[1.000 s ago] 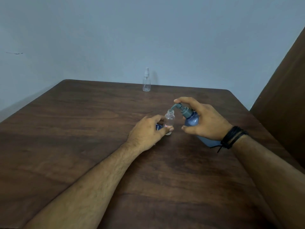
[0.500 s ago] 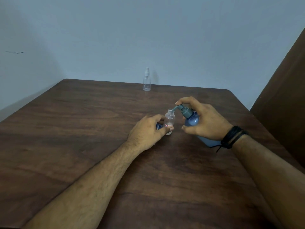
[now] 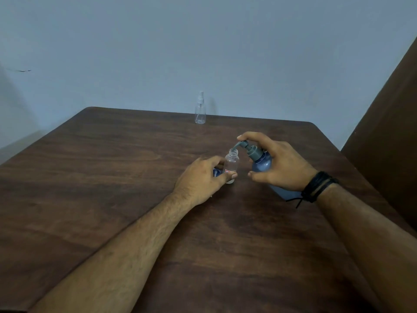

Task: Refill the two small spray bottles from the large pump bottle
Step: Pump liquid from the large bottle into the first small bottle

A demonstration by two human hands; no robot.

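Observation:
A small clear bottle (image 3: 231,163) with its cap off stands upright on the brown table (image 3: 112,188), held near its base by my left hand (image 3: 203,179). Something blue (image 3: 217,172) shows under that hand's fingers. My right hand (image 3: 279,163) grips the large blue pump bottle (image 3: 261,162), tilted left, forefinger on top of the grey pump head (image 3: 244,146). The pump spout points down just over the open mouth of the small bottle. A second small clear spray bottle (image 3: 200,108), cap on, stands at the table's far edge.
A pale wall runs behind the table. A dark brown panel (image 3: 388,132) rises at the right side, close to the table's right edge. A black cord bracelet (image 3: 316,187) is on my right wrist.
The pump head dipped slightly and came back up under my right forefinger. The left hand and the small bottle stayed in place.

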